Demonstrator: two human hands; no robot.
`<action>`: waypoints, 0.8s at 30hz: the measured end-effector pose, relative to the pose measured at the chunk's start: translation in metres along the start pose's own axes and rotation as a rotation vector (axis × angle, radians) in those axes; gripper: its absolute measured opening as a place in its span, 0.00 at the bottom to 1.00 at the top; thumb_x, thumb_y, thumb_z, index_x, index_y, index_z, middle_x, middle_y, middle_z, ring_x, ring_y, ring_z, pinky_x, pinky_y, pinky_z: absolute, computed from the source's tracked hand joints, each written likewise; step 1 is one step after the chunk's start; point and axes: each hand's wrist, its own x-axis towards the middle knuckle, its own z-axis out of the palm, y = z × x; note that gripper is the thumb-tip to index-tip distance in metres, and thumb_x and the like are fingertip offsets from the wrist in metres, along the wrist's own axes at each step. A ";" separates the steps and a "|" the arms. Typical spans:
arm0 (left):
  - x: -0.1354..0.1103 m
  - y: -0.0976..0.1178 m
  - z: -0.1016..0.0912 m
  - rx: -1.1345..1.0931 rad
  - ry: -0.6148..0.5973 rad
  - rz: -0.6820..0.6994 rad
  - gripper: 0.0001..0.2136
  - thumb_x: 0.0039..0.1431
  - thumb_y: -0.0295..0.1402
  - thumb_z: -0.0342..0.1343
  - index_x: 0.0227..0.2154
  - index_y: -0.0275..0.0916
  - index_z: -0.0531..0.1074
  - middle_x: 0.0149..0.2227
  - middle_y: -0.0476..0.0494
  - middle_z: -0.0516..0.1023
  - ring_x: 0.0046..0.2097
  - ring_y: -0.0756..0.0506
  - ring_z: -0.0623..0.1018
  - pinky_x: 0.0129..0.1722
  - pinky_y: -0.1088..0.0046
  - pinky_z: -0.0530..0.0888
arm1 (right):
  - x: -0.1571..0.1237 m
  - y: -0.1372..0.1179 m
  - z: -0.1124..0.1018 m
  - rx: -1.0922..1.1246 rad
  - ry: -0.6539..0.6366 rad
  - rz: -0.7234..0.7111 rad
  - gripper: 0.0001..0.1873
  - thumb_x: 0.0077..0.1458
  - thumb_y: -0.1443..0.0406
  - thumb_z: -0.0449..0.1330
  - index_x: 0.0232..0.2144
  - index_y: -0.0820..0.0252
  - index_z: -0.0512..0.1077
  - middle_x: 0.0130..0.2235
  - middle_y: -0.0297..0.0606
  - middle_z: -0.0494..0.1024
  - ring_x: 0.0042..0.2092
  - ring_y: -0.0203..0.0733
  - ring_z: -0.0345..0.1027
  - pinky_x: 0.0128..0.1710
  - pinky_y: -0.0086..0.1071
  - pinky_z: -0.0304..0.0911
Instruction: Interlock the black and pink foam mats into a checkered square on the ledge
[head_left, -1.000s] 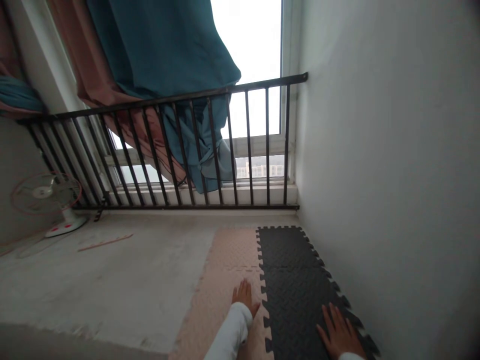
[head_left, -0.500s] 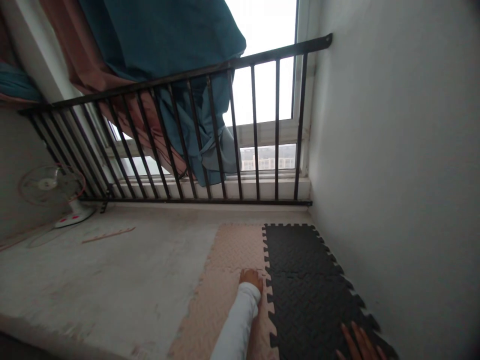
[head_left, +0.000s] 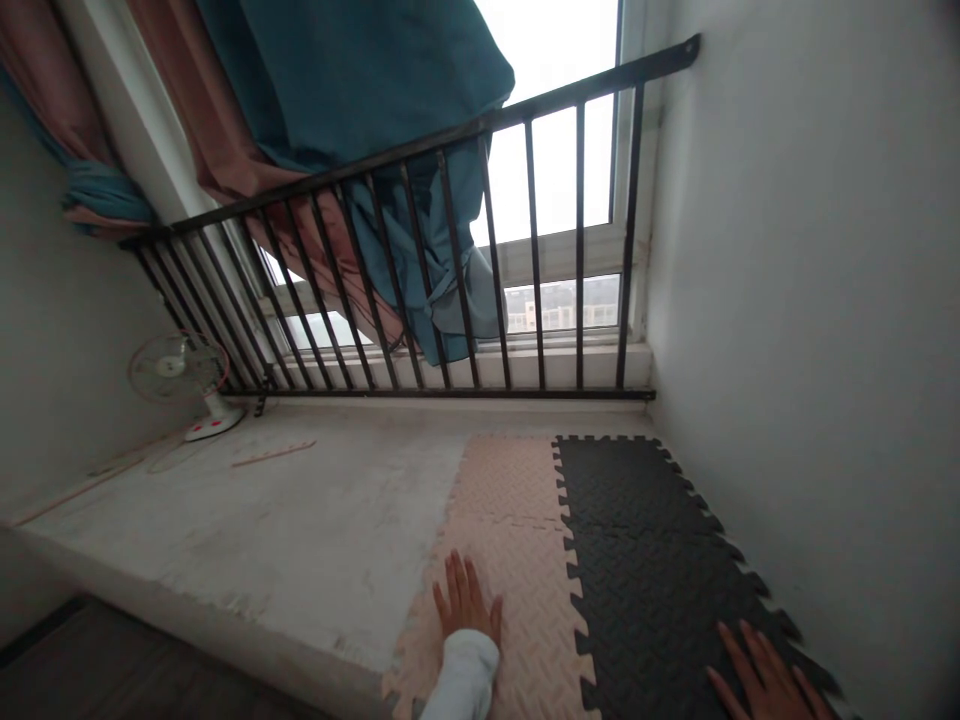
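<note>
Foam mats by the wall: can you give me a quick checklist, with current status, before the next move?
1. Left hand free, holding nothing: ok, fingers spread over the front pink mat.
2. Right hand free, holding nothing: ok, fingers extended over the front black mat.
3. Pink and black edges meeting along their toothed seam: ok.
4. Front and back pink mat pressed fully flush: cannot tell; only a broken seam line shows.
5. Raised floor left of the mats free of loose things: not ok; a thin strip and a fan are there.
</note>
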 end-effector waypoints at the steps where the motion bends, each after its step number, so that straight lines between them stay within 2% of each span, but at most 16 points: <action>1: 0.000 -0.005 0.002 0.018 -0.030 -0.008 0.31 0.52 0.48 0.39 0.56 0.35 0.49 0.61 0.37 0.44 0.61 0.40 0.44 0.58 0.51 0.39 | 0.000 -0.001 -0.003 -0.004 -0.014 -0.004 0.35 0.42 0.45 0.39 0.47 0.52 0.66 0.55 0.42 0.62 0.55 0.50 0.54 0.52 0.48 0.47; 4: -0.001 -0.010 0.003 0.047 -0.154 -0.008 0.28 0.53 0.44 0.41 0.56 0.40 0.50 0.61 0.39 0.46 0.61 0.40 0.48 0.56 0.47 0.43 | 0.001 -0.011 -0.018 -0.035 -0.055 0.037 0.36 0.42 0.45 0.39 0.48 0.55 0.65 0.55 0.42 0.61 0.56 0.48 0.53 0.53 0.47 0.47; 7: -0.003 -0.009 -0.005 0.053 -0.218 0.003 0.28 0.53 0.43 0.41 0.56 0.41 0.48 0.61 0.39 0.45 0.61 0.39 0.48 0.55 0.45 0.43 | 0.003 -0.023 -0.033 -0.077 -0.090 0.104 0.37 0.42 0.46 0.39 0.50 0.58 0.62 0.56 0.42 0.59 0.57 0.46 0.51 0.54 0.45 0.46; 10: -0.006 -0.006 -0.014 0.077 -0.140 0.074 0.28 0.54 0.44 0.39 0.56 0.38 0.47 0.61 0.38 0.42 0.61 0.40 0.43 0.56 0.46 0.36 | 0.004 -0.028 -0.041 -0.088 -0.110 0.110 0.37 0.43 0.47 0.40 0.52 0.58 0.60 0.57 0.41 0.59 0.57 0.45 0.50 0.55 0.45 0.45; 13: -0.009 0.001 -0.014 0.088 -0.046 0.227 0.28 0.54 0.41 0.39 0.57 0.35 0.46 0.61 0.38 0.38 0.62 0.42 0.38 0.57 0.51 0.32 | 0.004 -0.027 -0.043 -0.106 -0.122 0.097 0.37 0.43 0.46 0.40 0.52 0.58 0.60 0.57 0.41 0.58 0.57 0.45 0.50 0.54 0.45 0.46; 15: -0.011 0.005 -0.008 0.045 -0.073 0.280 0.30 0.53 0.41 0.42 0.57 0.34 0.45 0.61 0.39 0.37 0.62 0.41 0.38 0.58 0.52 0.34 | 0.004 -0.025 -0.043 -0.114 -0.141 0.087 0.38 0.43 0.46 0.40 0.52 0.59 0.60 0.57 0.43 0.57 0.57 0.46 0.50 0.54 0.45 0.46; 20: -0.010 0.003 0.015 -0.108 -0.344 0.233 0.33 0.50 0.45 0.42 0.58 0.37 0.43 0.62 0.42 0.38 0.62 0.40 0.41 0.58 0.52 0.42 | 0.002 -0.024 -0.035 -0.095 -0.055 0.064 0.34 0.46 0.47 0.37 0.50 0.55 0.62 0.56 0.42 0.60 0.57 0.48 0.50 0.53 0.49 0.45; 22: -0.008 0.000 0.023 -0.123 -0.363 0.255 0.36 0.48 0.47 0.44 0.58 0.36 0.42 0.62 0.42 0.37 0.61 0.38 0.40 0.58 0.53 0.42 | 0.002 -0.026 -0.034 -0.100 -0.042 0.074 0.34 0.46 0.48 0.38 0.50 0.56 0.63 0.56 0.43 0.60 0.57 0.48 0.50 0.53 0.49 0.45; 24: -0.005 -0.001 0.028 -0.110 -0.368 0.256 0.39 0.46 0.50 0.46 0.58 0.35 0.42 0.62 0.40 0.37 0.61 0.37 0.40 0.58 0.52 0.43 | 0.002 -0.028 -0.036 -0.126 -0.088 0.080 0.35 0.45 0.49 0.40 0.51 0.59 0.61 0.57 0.44 0.58 0.57 0.47 0.50 0.54 0.47 0.45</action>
